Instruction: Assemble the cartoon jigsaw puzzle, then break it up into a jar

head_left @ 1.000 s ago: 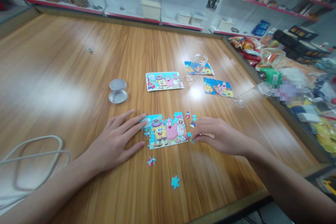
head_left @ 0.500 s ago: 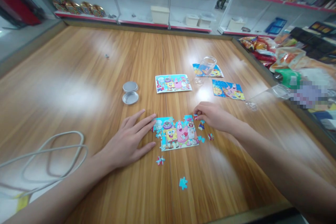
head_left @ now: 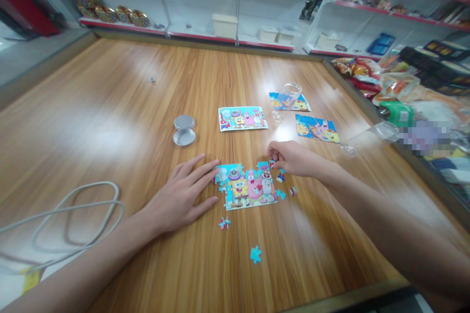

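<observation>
A partly assembled cartoon jigsaw puzzle (head_left: 253, 188) lies on the wooden table. My left hand (head_left: 183, 193) rests flat with fingers spread, its fingertips on the puzzle's left edge. At the upper right corner my right hand (head_left: 290, 157) is closed in a pinch on a small red, white and blue puzzle piece (head_left: 272, 162), partly hidden by the fingers. Several loose pieces lie to the right, among them a dark blue one (head_left: 280, 176) and a red one (head_left: 293, 191). Below the puzzle are a red-and-blue piece (head_left: 224, 223) and a light blue piece (head_left: 256, 254).
Behind the puzzle lies a matching picture card (head_left: 243, 119). Two blue picture cards (head_left: 317, 128) are to its right, beside clear plastic tubes (head_left: 367, 140). A round metal tin (head_left: 184, 137) is at left, near a white cable (head_left: 75, 215). Packaged goods (head_left: 396, 83) line the right edge.
The view has shifted slightly. My right hand stays pinched at the puzzle's upper right corner and has moved very little. My left hand stays in place on the puzzle's edge.
</observation>
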### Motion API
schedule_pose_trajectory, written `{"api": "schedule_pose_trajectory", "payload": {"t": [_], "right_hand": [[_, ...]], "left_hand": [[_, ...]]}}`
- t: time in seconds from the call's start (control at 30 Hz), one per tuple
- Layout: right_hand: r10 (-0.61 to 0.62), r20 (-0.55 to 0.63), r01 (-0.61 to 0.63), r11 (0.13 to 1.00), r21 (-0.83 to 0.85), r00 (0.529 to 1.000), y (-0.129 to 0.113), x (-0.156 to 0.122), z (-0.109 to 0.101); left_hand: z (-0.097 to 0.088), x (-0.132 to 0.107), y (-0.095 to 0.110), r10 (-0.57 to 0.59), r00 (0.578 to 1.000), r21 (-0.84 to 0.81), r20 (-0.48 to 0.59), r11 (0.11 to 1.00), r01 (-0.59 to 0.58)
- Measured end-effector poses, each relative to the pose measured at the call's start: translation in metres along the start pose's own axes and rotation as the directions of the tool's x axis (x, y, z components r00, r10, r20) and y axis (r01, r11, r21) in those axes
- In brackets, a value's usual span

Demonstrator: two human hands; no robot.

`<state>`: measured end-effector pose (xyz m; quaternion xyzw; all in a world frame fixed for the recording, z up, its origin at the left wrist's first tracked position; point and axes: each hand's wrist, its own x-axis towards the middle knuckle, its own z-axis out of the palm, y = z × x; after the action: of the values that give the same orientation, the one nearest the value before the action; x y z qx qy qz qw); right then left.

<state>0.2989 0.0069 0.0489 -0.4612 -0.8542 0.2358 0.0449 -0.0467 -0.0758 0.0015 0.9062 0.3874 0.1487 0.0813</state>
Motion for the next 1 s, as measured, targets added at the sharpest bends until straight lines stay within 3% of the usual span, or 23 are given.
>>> {"api": "schedule_pose_trajectory", "payload": {"t": [0.17, 0.3, 0.47, 0.7, 0.77, 0.87, 1.0], "right_hand": [[0.05, 0.033, -0.049, 0.999, -0.013, 0.998, -0.009, -0.002, -0.011], [0.146, -0.011, -0.14, 0.962, 0.234, 0.989, -0.026, -0.004, -0.016], [0.241, 0.056, -0.224, 0.764, 0.604, 0.969, -0.048, -0.002, -0.006], [0.295, 0.138, -0.292, 0.583, 0.758, 0.946, -0.074, 0.01, 0.028], [0.309, 0.159, -0.323, 0.607, 0.726, 0.938, -0.088, 0.014, 0.044], [0.321, 0.094, -0.31, 0.732, 0.607, 0.942, -0.111, 0.022, 0.063], [0.271, 0.015, -0.254, 0.88, 0.401, 0.962, -0.124, 0.03, 0.066]], "left_hand": [[0.001, 0.0, 0.0, -0.003, 0.999, -0.032, -0.032, 0.999, 0.002], [0.002, -0.001, -0.002, -0.002, 0.997, -0.052, -0.074, 0.999, -0.002], [0.005, -0.002, -0.004, -0.011, 0.987, -0.084, -0.159, 0.996, -0.003], [0.005, -0.001, -0.006, -0.022, 0.974, -0.112, -0.226, 0.994, -0.003], [0.004, -0.001, -0.006, -0.028, 0.97, -0.124, -0.242, 0.992, -0.002], [0.004, -0.001, -0.006, -0.038, 0.97, -0.128, -0.241, 0.992, 0.007], [0.005, -0.001, -0.005, -0.028, 0.977, -0.117, -0.212, 0.993, 0.003]]}}
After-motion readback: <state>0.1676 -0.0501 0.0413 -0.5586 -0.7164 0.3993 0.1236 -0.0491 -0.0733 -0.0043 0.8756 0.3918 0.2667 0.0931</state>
